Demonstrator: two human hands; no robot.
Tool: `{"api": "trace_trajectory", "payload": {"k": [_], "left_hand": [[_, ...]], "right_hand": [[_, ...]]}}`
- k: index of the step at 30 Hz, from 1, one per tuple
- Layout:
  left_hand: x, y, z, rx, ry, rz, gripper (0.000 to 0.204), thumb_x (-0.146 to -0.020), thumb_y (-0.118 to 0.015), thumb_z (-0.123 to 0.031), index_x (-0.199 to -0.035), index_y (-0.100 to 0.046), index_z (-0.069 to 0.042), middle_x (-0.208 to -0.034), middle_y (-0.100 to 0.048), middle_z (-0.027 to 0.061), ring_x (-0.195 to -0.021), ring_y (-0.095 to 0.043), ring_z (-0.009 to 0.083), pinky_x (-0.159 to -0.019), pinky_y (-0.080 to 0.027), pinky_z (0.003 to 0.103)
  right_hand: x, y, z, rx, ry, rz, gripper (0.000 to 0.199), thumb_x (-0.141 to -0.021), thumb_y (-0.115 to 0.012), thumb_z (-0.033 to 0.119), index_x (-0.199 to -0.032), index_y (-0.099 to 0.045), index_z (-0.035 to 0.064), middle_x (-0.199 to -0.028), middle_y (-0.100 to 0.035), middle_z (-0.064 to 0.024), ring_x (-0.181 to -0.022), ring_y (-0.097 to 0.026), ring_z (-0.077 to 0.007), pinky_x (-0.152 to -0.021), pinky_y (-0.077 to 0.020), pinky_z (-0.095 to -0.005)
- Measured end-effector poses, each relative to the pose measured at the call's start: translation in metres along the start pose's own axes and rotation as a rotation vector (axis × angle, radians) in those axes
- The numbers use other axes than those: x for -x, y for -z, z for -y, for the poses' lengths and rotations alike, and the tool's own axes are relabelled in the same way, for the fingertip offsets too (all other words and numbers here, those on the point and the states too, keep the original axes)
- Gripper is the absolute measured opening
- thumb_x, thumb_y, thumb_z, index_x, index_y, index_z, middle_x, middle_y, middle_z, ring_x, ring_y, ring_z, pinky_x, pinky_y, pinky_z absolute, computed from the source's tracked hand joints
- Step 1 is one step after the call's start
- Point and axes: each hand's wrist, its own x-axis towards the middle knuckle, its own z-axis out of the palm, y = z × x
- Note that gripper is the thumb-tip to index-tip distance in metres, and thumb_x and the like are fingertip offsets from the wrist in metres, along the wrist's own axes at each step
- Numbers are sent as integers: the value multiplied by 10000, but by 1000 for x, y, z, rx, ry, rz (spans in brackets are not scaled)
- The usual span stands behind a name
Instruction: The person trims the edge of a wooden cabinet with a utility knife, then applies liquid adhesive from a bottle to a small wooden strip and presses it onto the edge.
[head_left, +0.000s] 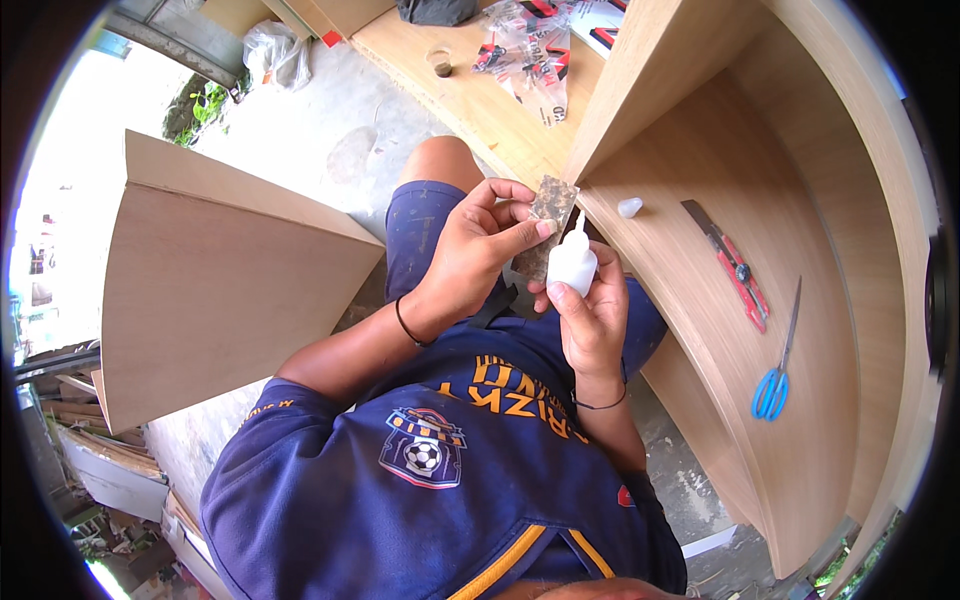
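Centre frame: left hand [480,245] pinched a small mottled brown strip [548,225], its long axis running upper right to lower left. Right hand [590,320] gripped a white glue bottle [572,262] just below it, nozzle pointing up at the strip's face, touching or nearly so. Cap [629,207] lay on the wooden shelf [700,330], to the right.

Hard daylight from my upper left; ground there [60,180] blown out white. Board edges [780,330] bend near the black fisheye rim. Centre sharp, rim corners slightly soft.
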Motion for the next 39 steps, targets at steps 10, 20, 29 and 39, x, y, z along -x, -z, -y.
{"api": "trace_trajectory", "payload": {"k": [10, 20, 29, 39], "left_hand": [[-5, 13, 4, -53, 12, 36, 243, -997, -519, -135, -1202, -493, -7, -929, -646, 68, -804, -636, 131, -711, -516, 255], [-10, -6, -12, 83, 201, -81, 186, -994, -506, -152, -1124, -502, -20, -866, -618, 71, -665, -615, 124, -595, -516, 251], [-12, 7, -10, -22, 195, 74, 185, -927, -559, -71, -1096, -504, -19, -948, -647, 85, -701, -613, 143, -592, -509, 250], [-13, 11, -11, -37, 136, 96, 179, -917, -581, -79, -1069, -509, -18, -895, -646, 87, -658, -603, 147, -554, -480, 247]], "right_hand": [[-4, -1, -4, 65, -12, -34, 429, -852, -617, 67, -1231, -419, 29, -1049, -615, -156, -839, -643, -197, -674, -525, -298], [-2, 13, -8, 21, 16, -42, 415, -852, -620, 16, -1218, -423, 16, -1101, -620, -194, -865, -650, -180, -725, -542, -261], [3, 20, -8, 27, 13, -59, 412, -851, -621, 35, -1213, -427, 17, -1092, -618, -198, -853, -647, -174, -717, -532, -252], [3, 18, -7, 30, 21, -34, 411, -853, -629, 61, -1208, -428, 18, -1079, -624, -203, -845, -642, -167, -718, -520, -258]]}}
